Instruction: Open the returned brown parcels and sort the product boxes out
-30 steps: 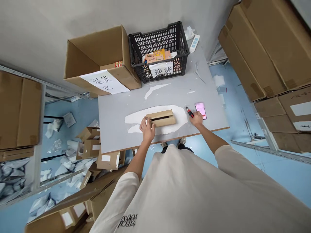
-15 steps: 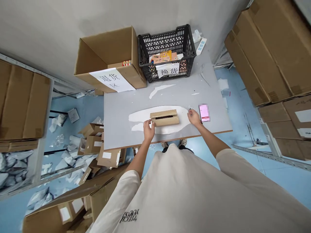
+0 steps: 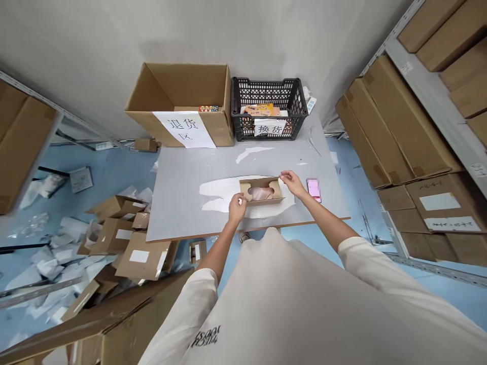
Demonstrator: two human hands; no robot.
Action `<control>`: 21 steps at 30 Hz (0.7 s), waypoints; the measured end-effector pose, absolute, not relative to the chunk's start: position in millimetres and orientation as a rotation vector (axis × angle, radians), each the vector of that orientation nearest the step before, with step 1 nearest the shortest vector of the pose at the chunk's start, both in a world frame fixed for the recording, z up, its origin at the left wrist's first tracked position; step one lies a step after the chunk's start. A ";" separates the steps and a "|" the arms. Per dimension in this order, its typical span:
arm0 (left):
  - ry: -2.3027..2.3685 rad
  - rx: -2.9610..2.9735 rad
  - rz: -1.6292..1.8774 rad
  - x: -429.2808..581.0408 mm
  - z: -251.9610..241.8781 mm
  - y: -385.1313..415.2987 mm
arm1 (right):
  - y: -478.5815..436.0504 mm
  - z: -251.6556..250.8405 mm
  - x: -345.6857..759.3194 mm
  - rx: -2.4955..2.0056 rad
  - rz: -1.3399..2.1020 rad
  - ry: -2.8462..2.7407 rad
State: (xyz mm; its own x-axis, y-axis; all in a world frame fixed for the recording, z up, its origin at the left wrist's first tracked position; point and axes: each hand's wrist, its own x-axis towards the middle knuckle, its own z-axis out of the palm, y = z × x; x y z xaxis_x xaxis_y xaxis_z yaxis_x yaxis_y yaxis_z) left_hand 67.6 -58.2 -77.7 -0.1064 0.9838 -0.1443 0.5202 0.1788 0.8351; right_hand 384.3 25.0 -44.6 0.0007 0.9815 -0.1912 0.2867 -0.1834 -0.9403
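A small cardboard box (image 3: 243, 189) lies with its top flaps apart on the grey table (image 3: 173, 203). Inside it shows a pinkish wrapped item (image 3: 262, 193), whose kind I cannot make out. My left hand (image 3: 237, 207) is closed on the box's near left corner, thumb and fingers pinched. At the far right corner, my right hand (image 3: 292, 183) has its fingertips pinched at the box edge. Under the box is a white irregular patch (image 3: 216, 187) on the tabletop. A phone (image 3: 314, 189) with a pink screen lies right of my right hand.
Along the back stand a large open carton (image 3: 218, 129) with a paper sign and a black plastic crate (image 3: 239, 126) holding small packets. Stacked cartons (image 3: 411, 126) line the right shelf. Opened boxes (image 3: 139, 248) and white bags (image 3: 72, 243) litter the floor at left.
The box's top flaps have spread from a narrow slit, exposing the pinkish item. My right hand has come from beside the box to its far right corner. The camera view has shifted.
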 end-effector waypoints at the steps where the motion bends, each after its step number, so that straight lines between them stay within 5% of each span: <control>1: 1.695 1.469 0.810 66.8 -79.1 -60.5 | 26.6 -43.3 382.0 -1.550 1.191 -1.416; 10: 1.463 1.978 0.524 52.2 -79.9 -81.5 | 44.2 -38.2 354.4 -1.834 0.787 -2.288; 21: 1.186 2.411 -0.202 67.2 -36.3 -30.0 | 63.5 -67.1 345.5 -1.990 0.890 -2.486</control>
State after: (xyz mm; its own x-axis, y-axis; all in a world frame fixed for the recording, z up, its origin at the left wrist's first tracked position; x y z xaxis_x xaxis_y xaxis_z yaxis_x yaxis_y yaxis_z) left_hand 67.2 -30.0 -36.3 0.6207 0.7167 -0.3179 0.7816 -0.5334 0.3234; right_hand 345.5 63.5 -67.1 -0.2671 0.8548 -0.4449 0.9430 0.1368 -0.3033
